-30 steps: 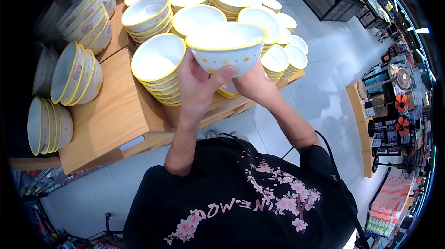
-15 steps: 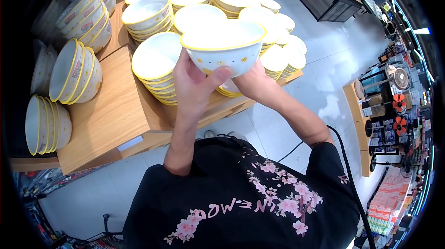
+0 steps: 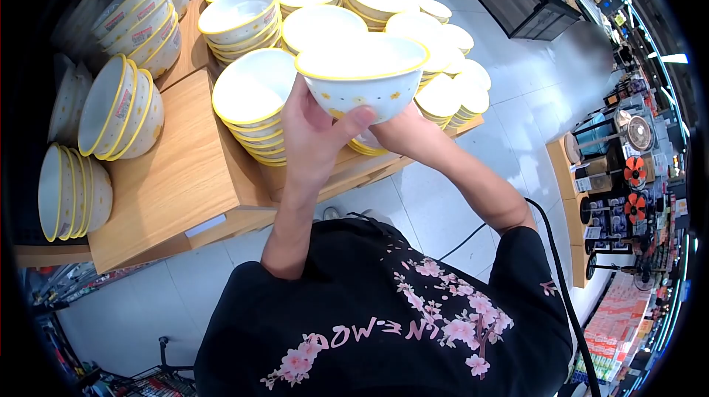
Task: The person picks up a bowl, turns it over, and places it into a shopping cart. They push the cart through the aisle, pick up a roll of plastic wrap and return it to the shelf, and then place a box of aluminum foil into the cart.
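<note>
A white round bowl with a yellow rim and a small yellow-and-blue pattern on its wall [image 3: 362, 90] was held up in both bare hands; taking it as the clock's centre, the person's black short-sleeved shirt with pink blossoms [image 3: 332, 301] lay at 6 o'clock. The left hand [image 3: 314, 120] gripped it at 8 o'clock, thumb spread across the near wall, while the right hand [image 3: 399, 131] was set against its lower side at 5 o'clock, most of those fingers hidden behind it. The rim sat nearly level, though whether a second bowl nested inside could not be told. At 9 o'clock, just beside it, stood an upright stack of matching white, yellow-rimmed bowls [image 3: 255, 105]; more stacks crowded from 11 to 1 o'clock, and smaller ones [image 3: 443, 98] stood at 3. A pale brown wooden display table [image 3: 173, 168] spread toward 8 o'clock, with white nested bowls tipped on their sides [image 3: 125, 113] near 9. The step in hand seemed to be holding the bowl steady above the display. Any move from there would call for a firm two-handed grip and enough lift to clear the neighbouring rims.
</note>
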### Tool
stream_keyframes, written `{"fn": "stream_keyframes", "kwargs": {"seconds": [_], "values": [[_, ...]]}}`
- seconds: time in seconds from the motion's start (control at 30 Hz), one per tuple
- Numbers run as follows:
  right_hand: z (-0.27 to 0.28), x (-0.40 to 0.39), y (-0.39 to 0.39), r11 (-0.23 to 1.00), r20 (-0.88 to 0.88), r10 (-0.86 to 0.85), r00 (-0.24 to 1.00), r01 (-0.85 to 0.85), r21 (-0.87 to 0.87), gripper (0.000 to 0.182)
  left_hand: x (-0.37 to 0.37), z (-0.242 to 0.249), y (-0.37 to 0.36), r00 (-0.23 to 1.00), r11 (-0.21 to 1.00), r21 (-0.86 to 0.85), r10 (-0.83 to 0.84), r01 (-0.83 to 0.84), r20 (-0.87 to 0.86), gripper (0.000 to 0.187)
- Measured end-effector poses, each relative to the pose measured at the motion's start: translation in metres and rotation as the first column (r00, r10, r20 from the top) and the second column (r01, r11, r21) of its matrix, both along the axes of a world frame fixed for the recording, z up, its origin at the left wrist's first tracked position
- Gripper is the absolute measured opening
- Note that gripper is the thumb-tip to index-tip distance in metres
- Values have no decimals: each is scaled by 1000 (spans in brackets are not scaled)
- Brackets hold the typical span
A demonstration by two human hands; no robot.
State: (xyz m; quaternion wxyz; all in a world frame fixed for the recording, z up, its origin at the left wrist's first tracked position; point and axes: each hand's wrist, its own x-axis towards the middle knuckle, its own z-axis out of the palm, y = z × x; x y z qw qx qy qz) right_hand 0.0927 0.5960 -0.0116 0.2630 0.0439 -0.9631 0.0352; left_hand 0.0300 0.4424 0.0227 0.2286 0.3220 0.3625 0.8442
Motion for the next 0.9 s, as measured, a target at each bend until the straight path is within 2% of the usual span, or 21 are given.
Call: {"fn": "stream_keyframes", "kwargs": {"seconds": [0.13,0.43,0.63,0.7,0.73,0.8,0.83,0.87,0.9], "values": [[-2,-5,3,999,84,-35,996,35,0,23,0,2,0,1000,1000,16,6,-6,-1,76],[3,-6,5,997,152,-73,986,78,-22,22,0,4,0,1000,1000,25,-1,1,-14,76],[28,19,0,985,335,-150,930,168,-24,21,0,3,-3,1000,1000,1,-15,15,8,76],[54,40,-9,948,478,-268,836,319,-25,19,-1,4,-5,999,999,-37,-15,14,-33,77],[54,49,-9,950,475,-264,839,312,-22,19,-2,3,-6,999,999,-33,-8,7,-35,77],[55,62,-11,805,195,-313,930,368,-466,17,-4,2,-6,993,998,-63,-15,7,-120,79],[52,65,-13,810,187,-306,934,358,-464,17,-4,1,-5,992,998,-58,-6,-2,-126,79],[43,67,-14,665,27,-289,957,221,-713,18,-4,-1,-5,987,998,-58,-16,7,-162,79],[36,69,-14,468,-131,-311,941,32,-883,19,-4,-2,-3,980,998,-60,-29,17,-197,80]]}}
